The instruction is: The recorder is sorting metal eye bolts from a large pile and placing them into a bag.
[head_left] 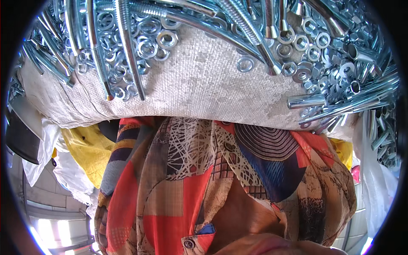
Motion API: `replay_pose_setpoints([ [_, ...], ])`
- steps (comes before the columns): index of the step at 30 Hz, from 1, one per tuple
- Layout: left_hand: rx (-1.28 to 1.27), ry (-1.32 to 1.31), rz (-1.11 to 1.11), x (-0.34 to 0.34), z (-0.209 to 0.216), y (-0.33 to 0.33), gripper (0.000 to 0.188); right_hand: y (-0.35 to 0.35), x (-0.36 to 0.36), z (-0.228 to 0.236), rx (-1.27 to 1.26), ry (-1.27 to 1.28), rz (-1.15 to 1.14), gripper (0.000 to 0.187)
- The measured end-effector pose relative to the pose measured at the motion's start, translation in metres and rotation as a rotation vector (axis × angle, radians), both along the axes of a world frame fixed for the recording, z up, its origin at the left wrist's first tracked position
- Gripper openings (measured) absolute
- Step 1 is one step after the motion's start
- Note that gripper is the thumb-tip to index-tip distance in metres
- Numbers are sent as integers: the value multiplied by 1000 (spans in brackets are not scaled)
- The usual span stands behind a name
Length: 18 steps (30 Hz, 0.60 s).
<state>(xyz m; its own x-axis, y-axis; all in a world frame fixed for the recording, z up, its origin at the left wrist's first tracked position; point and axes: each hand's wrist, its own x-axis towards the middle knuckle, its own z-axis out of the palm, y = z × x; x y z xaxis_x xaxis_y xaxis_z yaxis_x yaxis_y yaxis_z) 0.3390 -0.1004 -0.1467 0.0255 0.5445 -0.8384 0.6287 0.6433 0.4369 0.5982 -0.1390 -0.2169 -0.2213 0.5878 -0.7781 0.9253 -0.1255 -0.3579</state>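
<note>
Both hands lie outside the view, so I cannot tell whether their fingers are spread, narrow or holding something. Long threaded bolts (124,35) lie across hex nuts (148,48) toward 11 o'clock; a single washer (245,58) lies at 1, heaped nuts and washers (302,68) at 2, metal sleeves (305,101) at half past 2. White woven sheeting (204,80) spans 12, a patterned shirt (165,199) 6, yellow cloth (90,148) 9.

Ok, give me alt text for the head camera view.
Long metal bolts, nuts and washers lie heaped on pale woven fabric; below it is the wearer's multicoloured patterned shirt. Neither of the wearer's hands is in view.
</note>
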Motion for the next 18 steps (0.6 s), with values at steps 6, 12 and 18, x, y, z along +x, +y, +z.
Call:
replay_pose_setpoints([
  [6, 49, -25, 33, 10, -20, 17, 41, 40, -1, -39, 51, 15, 43, 56],
  [12, 92, -30, 108, 7, -19, 22, 41, 49, -19, -26, 45, 82, 111, 57],
  [18, 289, -126, 353, 12, -42, 50, 41, 121, -68, -11, 16, 300, 297, 57],
])
